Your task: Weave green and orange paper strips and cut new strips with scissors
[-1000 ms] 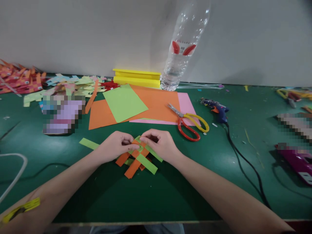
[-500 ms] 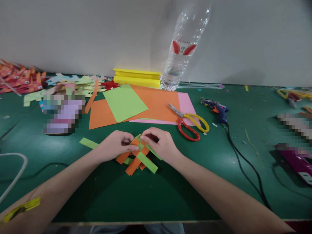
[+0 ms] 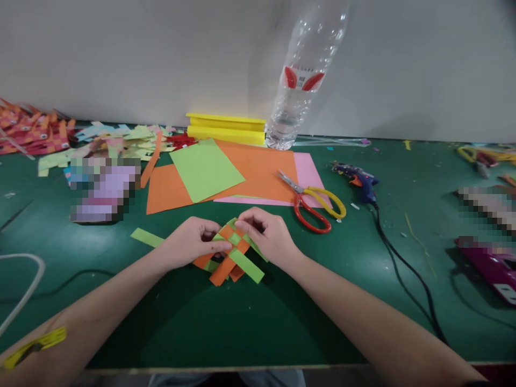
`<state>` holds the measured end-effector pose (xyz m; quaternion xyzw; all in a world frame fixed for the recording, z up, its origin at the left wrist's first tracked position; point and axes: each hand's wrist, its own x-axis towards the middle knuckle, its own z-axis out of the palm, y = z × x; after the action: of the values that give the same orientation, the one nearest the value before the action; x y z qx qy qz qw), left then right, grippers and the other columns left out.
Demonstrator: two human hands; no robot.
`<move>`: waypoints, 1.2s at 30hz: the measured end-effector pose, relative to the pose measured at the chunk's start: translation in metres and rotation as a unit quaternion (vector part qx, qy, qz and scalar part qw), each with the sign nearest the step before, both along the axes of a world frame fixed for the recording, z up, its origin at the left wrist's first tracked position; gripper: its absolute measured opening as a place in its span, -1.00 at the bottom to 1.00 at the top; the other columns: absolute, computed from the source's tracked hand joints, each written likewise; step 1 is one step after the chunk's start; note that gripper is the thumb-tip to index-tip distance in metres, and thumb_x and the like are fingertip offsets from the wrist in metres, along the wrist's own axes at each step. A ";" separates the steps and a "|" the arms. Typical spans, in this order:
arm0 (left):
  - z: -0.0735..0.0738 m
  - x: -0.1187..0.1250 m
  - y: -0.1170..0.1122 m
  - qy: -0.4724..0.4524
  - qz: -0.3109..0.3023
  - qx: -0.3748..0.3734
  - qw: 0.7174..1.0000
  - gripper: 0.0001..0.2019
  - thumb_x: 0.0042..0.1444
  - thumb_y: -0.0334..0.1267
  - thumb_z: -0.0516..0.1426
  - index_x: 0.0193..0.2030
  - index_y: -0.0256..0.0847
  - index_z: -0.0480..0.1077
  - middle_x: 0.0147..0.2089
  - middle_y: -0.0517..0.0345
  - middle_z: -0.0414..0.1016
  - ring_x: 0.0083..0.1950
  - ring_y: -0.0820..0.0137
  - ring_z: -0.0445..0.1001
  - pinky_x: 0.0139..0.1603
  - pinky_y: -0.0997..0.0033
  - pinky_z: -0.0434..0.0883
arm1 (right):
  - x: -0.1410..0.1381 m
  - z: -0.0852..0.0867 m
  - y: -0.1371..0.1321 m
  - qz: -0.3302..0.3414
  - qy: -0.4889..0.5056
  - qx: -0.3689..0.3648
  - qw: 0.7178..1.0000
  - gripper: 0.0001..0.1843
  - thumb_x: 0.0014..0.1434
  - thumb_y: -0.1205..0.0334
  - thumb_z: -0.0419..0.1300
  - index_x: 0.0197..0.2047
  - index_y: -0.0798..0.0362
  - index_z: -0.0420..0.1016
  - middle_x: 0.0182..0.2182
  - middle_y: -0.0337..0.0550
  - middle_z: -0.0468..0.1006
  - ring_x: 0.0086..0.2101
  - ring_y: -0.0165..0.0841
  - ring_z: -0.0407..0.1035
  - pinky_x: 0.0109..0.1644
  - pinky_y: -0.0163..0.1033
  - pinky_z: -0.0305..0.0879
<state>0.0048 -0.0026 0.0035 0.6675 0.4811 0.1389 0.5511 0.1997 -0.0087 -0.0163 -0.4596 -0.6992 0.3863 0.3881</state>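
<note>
Between my hands is a woven piece of orange and green paper strips point(image 3: 241, 246), checkered at its centre, its loose strip ends pointing toward me. My left hand point(image 3: 197, 243) pinches its left side, the thumb lying across the weave. At the upper right edge, my right hand point(image 3: 268, 236) grips it between thumb and fingers. A loose green paper strip point(image 3: 145, 236) lies on the table, partly under my left wrist. Just beyond my hands are a green paper sheet point(image 3: 207, 171) and orange paper point(image 3: 258, 169), with scissors point(image 3: 310, 201) resting partly on the sheets.
A glue gun point(image 3: 360, 180) with a black cord lies to the right. A clear bottle point(image 3: 300, 80) stands by the wall beside folded yellow paper point(image 3: 226, 129). Paper scraps point(image 3: 133, 140) and a blurred phone-like object point(image 3: 107, 193) are at left. A purple object point(image 3: 487, 271) sits far right.
The woven piece has tilted and shifted slightly up and right, showing more of its checkered face. My right hand has moved slightly up with it; my left hand stays nearly in place.
</note>
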 end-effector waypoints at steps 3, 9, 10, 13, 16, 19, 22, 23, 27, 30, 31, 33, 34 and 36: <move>0.000 0.000 -0.001 -0.007 0.011 -0.017 1.000 -0.72 -0.03 -0.09 0.19 -0.56 -0.26 0.32 -0.59 0.23 0.37 -0.46 0.42 0.47 -0.47 0.51 0.34 | 0.000 0.000 0.001 -0.013 0.014 -0.017 1.000 -0.83 0.15 0.11 0.14 -0.36 0.04 0.41 -0.52 -0.30 0.40 -0.55 -0.52 0.17 -0.47 -0.38 0.13; -0.002 -0.001 0.001 -0.005 0.017 -0.009 1.000 -0.63 -0.05 -0.10 0.21 -0.66 -0.23 0.19 -0.68 0.30 0.23 -0.51 0.44 0.44 -0.56 0.57 0.28 | -0.001 0.001 0.001 -0.013 0.041 -0.045 0.998 -0.82 0.12 0.11 0.17 -0.39 0.05 0.41 -0.52 -0.29 0.43 -0.54 -0.52 0.21 -0.48 -0.38 0.15; -0.002 -0.002 0.001 -0.001 0.016 -0.005 1.000 -0.63 -0.05 -0.09 0.21 -0.67 -0.23 0.18 -0.68 0.31 0.21 -0.52 0.45 0.42 -0.57 0.57 0.26 | -0.001 0.001 0.001 -0.012 0.046 -0.048 0.998 -0.82 0.12 0.11 0.17 -0.39 0.05 0.41 -0.52 -0.29 0.43 -0.54 -0.52 0.21 -0.48 -0.38 0.15; -0.001 -0.002 0.001 0.013 0.005 0.005 1.000 -0.63 -0.04 -0.07 0.19 -0.66 -0.23 0.18 -0.68 0.33 0.13 -0.57 0.49 0.33 -0.59 0.57 0.20 | -0.001 0.001 0.001 -0.012 0.051 -0.048 0.997 -0.82 0.11 0.11 0.17 -0.39 0.05 0.41 -0.52 -0.29 0.43 -0.55 -0.52 0.20 -0.49 -0.38 0.14; 0.000 -0.002 0.001 0.019 -0.005 0.037 0.999 -0.62 -0.02 -0.08 0.18 -0.64 -0.22 0.13 -0.66 0.38 -0.01 -0.62 0.56 0.15 -0.62 0.58 0.08 | 0.000 0.000 0.001 -0.014 0.045 -0.042 0.998 -0.81 0.12 0.11 0.17 -0.38 0.05 0.41 -0.52 -0.30 0.43 -0.55 -0.53 0.20 -0.49 -0.38 0.14; 0.000 -0.001 0.000 0.016 -0.015 0.077 0.997 -0.62 0.02 -0.05 0.16 -0.59 -0.22 0.12 -0.60 0.37 -0.10 -0.61 0.59 -0.03 -0.61 0.57 -0.02 | 0.000 0.001 0.001 -0.011 0.026 -0.025 0.999 -0.82 0.13 0.12 0.16 -0.39 0.06 0.41 -0.54 -0.31 0.42 -0.56 -0.54 0.19 -0.50 -0.39 0.13; 0.000 -0.001 0.000 0.008 -0.030 0.093 0.995 -0.64 0.12 -0.02 0.06 -0.55 -0.22 0.15 -0.57 0.34 -0.07 -0.58 0.56 -0.04 -0.58 0.54 -0.04 | -0.001 0.002 -0.002 0.005 0.002 0.001 1.000 -0.84 0.12 0.16 0.15 -0.41 0.06 0.41 -0.57 -0.32 0.42 -0.59 -0.55 0.18 -0.50 -0.39 0.13; 0.000 -0.001 0.000 0.013 -0.034 0.099 0.994 -0.63 0.14 -0.02 0.03 -0.56 -0.22 0.15 -0.57 0.33 -0.08 -0.57 0.55 -0.05 -0.57 0.53 -0.05 | -0.001 0.002 -0.003 0.011 0.001 0.009 1.000 -0.84 0.12 0.17 0.15 -0.42 0.06 0.41 -0.57 -0.32 0.42 -0.59 -0.55 0.18 -0.50 -0.39 0.13; 0.001 0.001 -0.001 0.050 -0.042 0.119 0.991 -0.56 0.16 -0.01 -0.01 -0.62 -0.20 0.02 -0.59 0.33 -0.15 -0.58 0.54 -0.09 -0.57 0.49 -0.10 | -0.002 0.002 -0.005 0.039 0.014 0.010 0.999 -0.85 0.11 0.20 0.15 -0.44 0.07 0.39 -0.57 -0.31 0.41 -0.58 -0.54 0.21 -0.50 -0.39 0.14; 0.003 0.002 0.000 0.056 -0.043 0.124 0.990 -0.56 0.16 -0.02 -0.01 -0.62 -0.20 -0.01 -0.60 0.33 -0.15 -0.59 0.53 -0.08 -0.57 0.48 -0.10 | -0.002 0.001 -0.004 0.042 0.012 -0.019 0.999 -0.82 0.10 0.16 0.16 -0.46 0.07 0.40 -0.57 -0.31 0.41 -0.58 -0.54 0.19 -0.51 -0.38 0.13; 0.003 0.002 0.000 0.054 -0.043 0.125 0.990 -0.57 0.16 -0.02 -0.01 -0.62 -0.20 -0.01 -0.60 0.33 -0.15 -0.59 0.53 -0.08 -0.56 0.48 -0.09 | -0.002 0.001 -0.003 0.039 0.012 -0.026 0.999 -0.81 0.10 0.14 0.16 -0.46 0.07 0.40 -0.57 -0.31 0.41 -0.58 -0.54 0.19 -0.51 -0.38 0.13; 0.003 0.001 0.000 0.050 -0.039 0.124 0.990 -0.58 0.15 -0.03 0.01 -0.62 -0.20 0.02 -0.60 0.33 -0.14 -0.59 0.53 -0.07 -0.56 0.48 -0.08 | -0.002 0.000 -0.002 0.034 0.013 -0.033 0.999 -0.80 0.11 0.13 0.16 -0.45 0.06 0.41 -0.56 -0.30 0.42 -0.58 -0.53 0.19 -0.51 -0.38 0.13; 0.003 0.001 0.000 0.049 -0.037 0.121 0.991 -0.58 0.15 -0.03 0.02 -0.62 -0.20 0.03 -0.60 0.33 -0.13 -0.59 0.53 -0.07 -0.56 0.48 -0.08 | -0.002 0.000 -0.002 0.034 0.014 -0.035 0.999 -0.80 0.11 0.12 0.16 -0.44 0.06 0.41 -0.56 -0.30 0.43 -0.57 -0.53 0.19 -0.50 -0.38 0.13; 0.003 0.000 0.000 0.049 -0.037 0.113 0.992 -0.59 0.14 -0.03 0.03 -0.62 -0.20 0.07 -0.60 0.33 -0.11 -0.59 0.53 -0.06 -0.56 0.49 -0.07 | -0.002 -0.001 -0.002 0.036 0.018 -0.038 0.998 -0.80 0.11 0.12 0.16 -0.43 0.06 0.42 -0.55 -0.29 0.44 -0.56 -0.53 0.20 -0.49 -0.38 0.15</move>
<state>0.0050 -0.0024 0.0065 0.7487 0.4637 0.1393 0.4527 0.1976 -0.0107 -0.0169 -0.4417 -0.6929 0.4344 0.3688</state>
